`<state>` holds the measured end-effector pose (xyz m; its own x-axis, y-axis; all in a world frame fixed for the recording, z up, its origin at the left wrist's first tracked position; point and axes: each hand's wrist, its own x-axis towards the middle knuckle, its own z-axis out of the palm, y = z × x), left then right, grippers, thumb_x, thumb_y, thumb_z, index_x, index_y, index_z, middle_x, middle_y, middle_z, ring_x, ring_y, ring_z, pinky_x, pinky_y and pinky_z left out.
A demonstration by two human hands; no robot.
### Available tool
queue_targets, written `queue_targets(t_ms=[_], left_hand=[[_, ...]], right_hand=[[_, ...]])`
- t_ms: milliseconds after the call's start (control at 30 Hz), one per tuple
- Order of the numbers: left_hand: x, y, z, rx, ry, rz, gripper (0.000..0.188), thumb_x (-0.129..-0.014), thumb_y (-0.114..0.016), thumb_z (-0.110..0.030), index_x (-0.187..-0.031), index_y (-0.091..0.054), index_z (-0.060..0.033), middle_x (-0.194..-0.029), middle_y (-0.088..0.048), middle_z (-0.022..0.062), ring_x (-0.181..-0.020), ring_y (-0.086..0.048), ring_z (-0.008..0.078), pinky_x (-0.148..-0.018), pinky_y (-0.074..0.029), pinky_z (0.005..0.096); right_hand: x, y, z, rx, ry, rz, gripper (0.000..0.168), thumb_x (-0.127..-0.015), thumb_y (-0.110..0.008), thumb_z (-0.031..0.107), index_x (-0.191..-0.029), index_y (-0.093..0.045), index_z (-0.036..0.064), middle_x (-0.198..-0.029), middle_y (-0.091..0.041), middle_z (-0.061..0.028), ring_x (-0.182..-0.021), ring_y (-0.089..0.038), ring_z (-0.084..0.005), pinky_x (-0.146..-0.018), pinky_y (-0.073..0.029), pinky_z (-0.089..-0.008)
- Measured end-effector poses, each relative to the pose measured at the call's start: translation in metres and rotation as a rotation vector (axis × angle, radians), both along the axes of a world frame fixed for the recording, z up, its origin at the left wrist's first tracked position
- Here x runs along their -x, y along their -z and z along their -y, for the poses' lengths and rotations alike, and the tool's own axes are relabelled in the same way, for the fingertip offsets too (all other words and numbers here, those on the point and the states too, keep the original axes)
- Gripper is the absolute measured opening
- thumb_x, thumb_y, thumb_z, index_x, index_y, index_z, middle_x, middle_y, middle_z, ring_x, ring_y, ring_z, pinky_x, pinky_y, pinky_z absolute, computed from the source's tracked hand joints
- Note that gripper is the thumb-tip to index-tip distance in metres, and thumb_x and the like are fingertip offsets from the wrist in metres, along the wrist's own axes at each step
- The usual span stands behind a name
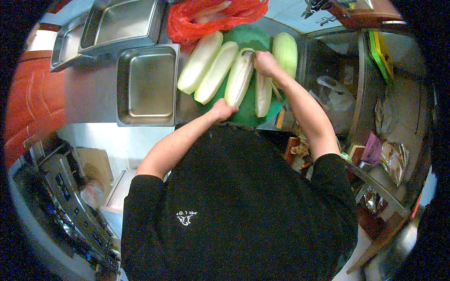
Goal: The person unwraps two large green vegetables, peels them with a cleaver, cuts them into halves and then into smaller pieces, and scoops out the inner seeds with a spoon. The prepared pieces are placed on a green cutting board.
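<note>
Before me a long, pale green gourd piece [240,79] lies on a round green cutting board [248,35], its hollowed side up. My left hand [224,109] grips its near end. My right hand [266,64] is closed in a fist at the far end, around a small metal tool [248,52] whose edge rests in the hollow; its exact kind is unclear. Two more pale pieces, one outer [200,63] and one inner [216,73], lie to the left. On the right is another cut piece [263,96], partly under my right hand, and a rounder green gourd [284,54].
A steel pan [146,119] stands left of the board, with stacked steel pans [119,24] behind it. A red mesh bag [218,21] lies at the back. A knife [277,93] lies by my right forearm. Further right is a dark sink basin [334,70].
</note>
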<state>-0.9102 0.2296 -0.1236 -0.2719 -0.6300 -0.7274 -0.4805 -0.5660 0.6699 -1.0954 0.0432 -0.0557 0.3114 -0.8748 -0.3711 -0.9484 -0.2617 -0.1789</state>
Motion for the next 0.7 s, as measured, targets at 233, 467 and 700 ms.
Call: queue_targets(t_ms=[233, 467, 700], left_hand=[[0.006, 0.005, 0.001, -0.023, 0.015, 0.044, 0.068, -0.074, -0.078, -0.039, -0.114, -0.062, 0.0146, -0.111, -0.067, 0.0299, -0.103, -0.067, 0.0370, -0.091, -0.053, 0.0396], [0.007, 0.015, -0.005, 0.011, -0.022, 0.036, 0.064, -0.076, -0.079, -0.044, -0.111, -0.067, 0.0086, -0.109, -0.070, 0.0259, -0.102, -0.068, 0.0367, -0.091, -0.054, 0.0416], [0.004, -0.002, 0.001, -0.033, 0.022, 0.063, 0.072, -0.076, -0.079, -0.046, -0.118, -0.062, 0.0097, -0.117, -0.066, 0.0275, -0.108, -0.066, 0.0373, -0.095, -0.052, 0.0418]], right_hand=[[0.015, 0.023, 0.002, -0.040, -0.053, 0.002, 0.025, -0.081, -0.054, 0.014, -0.088, -0.072, -0.003, -0.092, -0.070, -0.0262, -0.089, -0.069, -0.0416, -0.082, -0.055, -0.0516], [0.010, 0.020, -0.006, -0.125, -0.064, -0.027, 0.028, -0.084, -0.052, 0.015, -0.089, -0.071, -0.004, -0.094, -0.070, -0.0281, -0.089, -0.069, -0.0437, -0.082, -0.055, -0.0510], [0.019, 0.026, -0.014, -0.130, -0.056, -0.009, 0.030, -0.086, -0.053, 0.019, -0.090, -0.071, -0.006, -0.096, -0.069, -0.0293, -0.090, -0.069, -0.0442, -0.083, -0.055, -0.0516]])
